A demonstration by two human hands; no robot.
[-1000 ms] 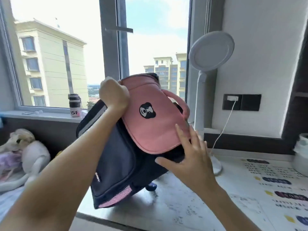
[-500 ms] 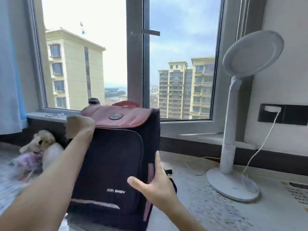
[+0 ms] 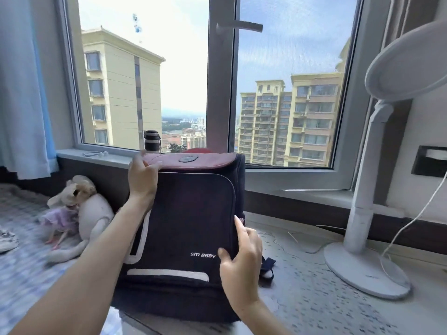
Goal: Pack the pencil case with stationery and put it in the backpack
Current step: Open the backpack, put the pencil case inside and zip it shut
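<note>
The backpack point(image 3: 186, 223) is stood upright at the left end of the desk point(image 3: 314, 298), close to its front edge, with the dark front panel turned toward the camera and the pink lid flap point(image 3: 193, 160) folded down over the top. The upper left corner, where the flap meets the body, is grasped by the left hand point(image 3: 142, 182), fingers curled over the flap's edge. The lower right side of the bag is clasped by the right hand point(image 3: 242, 257), thumb on the front panel and fingers wrapped round the side.

No pencil case is to be seen; whether it already lies inside cannot be told. The step in hand is judged to be the settling of the bag on the desk, late in the task. If the case is packed, only a release of both hands is called for; if not, the flap must be lifted again. The lamp base point(image 3: 365, 272) stands well apart on the right.
</note>
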